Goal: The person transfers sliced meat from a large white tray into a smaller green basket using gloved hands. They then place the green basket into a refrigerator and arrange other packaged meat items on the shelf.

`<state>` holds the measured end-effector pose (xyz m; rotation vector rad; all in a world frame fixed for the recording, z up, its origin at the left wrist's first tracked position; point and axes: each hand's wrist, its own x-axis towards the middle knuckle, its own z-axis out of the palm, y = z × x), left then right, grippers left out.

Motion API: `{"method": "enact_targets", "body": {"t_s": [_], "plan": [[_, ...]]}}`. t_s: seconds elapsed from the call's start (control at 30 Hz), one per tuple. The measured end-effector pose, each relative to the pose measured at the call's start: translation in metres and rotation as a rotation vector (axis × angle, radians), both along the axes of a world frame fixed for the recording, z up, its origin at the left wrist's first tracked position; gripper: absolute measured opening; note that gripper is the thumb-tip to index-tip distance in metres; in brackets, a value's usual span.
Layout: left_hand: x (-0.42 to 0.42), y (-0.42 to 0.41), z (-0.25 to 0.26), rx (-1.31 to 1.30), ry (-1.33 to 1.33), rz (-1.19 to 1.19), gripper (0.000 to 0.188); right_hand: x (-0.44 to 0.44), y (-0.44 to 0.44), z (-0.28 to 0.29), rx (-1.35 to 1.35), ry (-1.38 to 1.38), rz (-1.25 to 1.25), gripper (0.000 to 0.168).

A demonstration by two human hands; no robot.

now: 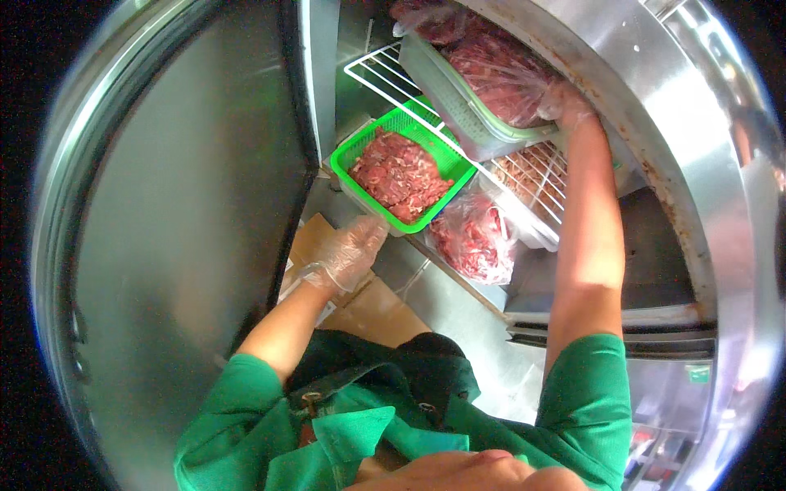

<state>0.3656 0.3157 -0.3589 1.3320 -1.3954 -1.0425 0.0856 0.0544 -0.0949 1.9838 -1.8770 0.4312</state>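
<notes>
My left hand, in a clear plastic glove, grips the near edge of a green plastic basket with a clear tub around its base. Raw sliced meat fills part of the basket. My right hand, also gloved, reaches to the upper wire shelf. It touches the right end of a translucent plastic tub there, beside a clear bag of raw meat. The tub is tilted and partly overhangs the shelf. The right fingers are largely hidden, so their grip cannot be told.
An open steel refrigerator door stands at left. Below the wire shelf are another bag of raw meat and a white tub of shredded food. Cardboard lies on the floor. The cabinet's steel frame curves along the right.
</notes>
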Motion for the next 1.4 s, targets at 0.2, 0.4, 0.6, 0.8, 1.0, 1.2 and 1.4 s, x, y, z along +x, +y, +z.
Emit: {"method": "enact_targets", "body": {"t_s": [0.2,0.4,0.6,0.8,1.0,1.2,1.4], "plan": [[-0.016,-0.019,0.04,-0.489,-0.486,-0.106,0.028,-0.002,0.007,0.014,0.373,-0.265,0.131,0.044],[-0.043,-0.097,0.155,-0.943,-0.492,0.137,0.049,-0.011,0.016,-0.011,0.478,-0.544,0.398,0.043],[-0.059,-0.132,0.168,-0.854,-0.754,0.002,0.052,0.015,-0.007,-0.018,0.292,0.061,0.147,0.032],[-0.074,-0.141,0.167,-0.784,-0.689,0.01,0.046,-0.02,-0.063,-0.051,0.37,-0.636,0.301,0.026],[-0.078,-0.143,0.161,-0.836,-0.531,0.067,0.042,-0.015,-0.032,0.01,0.289,-1.306,0.382,0.024],[-0.08,-0.154,0.154,-0.761,-0.12,-0.079,0.035,-0.01,0.0,0.019,0.007,-1.742,0.5,0.022],[-0.07,-0.11,0.162,-0.587,0.226,-0.239,0.028,-0.02,0.073,-0.004,-0.186,-1.897,0.66,0.021]]}}
